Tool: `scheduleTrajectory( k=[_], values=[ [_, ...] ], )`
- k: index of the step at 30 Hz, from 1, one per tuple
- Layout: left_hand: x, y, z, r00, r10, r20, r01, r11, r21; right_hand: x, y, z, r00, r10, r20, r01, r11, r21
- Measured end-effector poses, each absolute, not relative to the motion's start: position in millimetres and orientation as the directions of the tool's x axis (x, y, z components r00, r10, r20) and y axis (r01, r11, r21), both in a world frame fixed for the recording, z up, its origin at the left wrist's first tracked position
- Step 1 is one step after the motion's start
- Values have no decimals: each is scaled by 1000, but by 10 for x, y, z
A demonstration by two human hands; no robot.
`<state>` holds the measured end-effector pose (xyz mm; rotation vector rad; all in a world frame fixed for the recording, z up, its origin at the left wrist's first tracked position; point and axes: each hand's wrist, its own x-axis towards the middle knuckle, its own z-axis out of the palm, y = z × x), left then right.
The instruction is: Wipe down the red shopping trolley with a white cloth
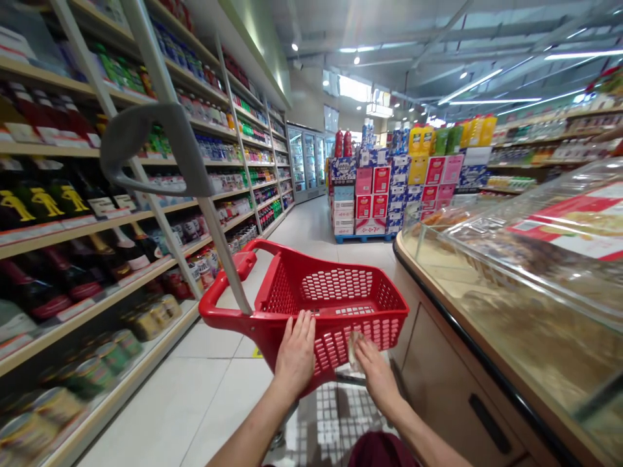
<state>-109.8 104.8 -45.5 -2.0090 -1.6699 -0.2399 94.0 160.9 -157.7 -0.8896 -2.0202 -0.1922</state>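
A red plastic shopping cart basket [270, 329] with slotted walls stands right in front of me, with nothing visible inside. My left hand [296, 350] lies flat against its near wall, fingertips at the rim and fingers stretched out. On the same wall, farther right, my right hand [374, 366] presses a small crumpled pale cloth [354, 350] to the slots. Part of that cloth is hidden under the fingers. The cart's long metal pole rises at the left and carries a grey looped handle [195, 149].
Drink shelves [160, 211] line the left side. A wooden counter [438, 363] with glass edging and packaged food [559, 220] stands close on the right. Ahead, stacked drink cartons [372, 194] sit on a blue pallet [365, 239]. Glass-door fridges [306, 162] stand behind.
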Motion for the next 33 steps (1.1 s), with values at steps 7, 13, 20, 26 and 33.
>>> scheduleTrajectory(
  k=[7, 13, 20, 26, 33],
  values=[
    [-1001, 1079, -458, 226, 878, 421, 962, -133, -239, 1110, 1697, -1488, -263, 562, 784, 703, 669, -243],
    [-929, 1116, -497, 213, 891, 401, 967, -131, -221, 1304, 1691, -1609, -294, 636, 713, 750, 617, -241],
    [-888, 1093, -504, 158, 886, 435, 980, -88, -177, 1592, 1852, -1517, -117, 666, 736, 778, 522, -349],
    [-921, 1086, -544, 194, 868, 457, 972, -107, -209, 1782, 1909, -1646, -86, 699, 710, 786, 486, -383],
    [-954, 1072, -582, 180, 866, 467, 974, -90, -210, 1919, 2017, -1736, -45, 682, 730, 797, 465, -385]
  ],
)
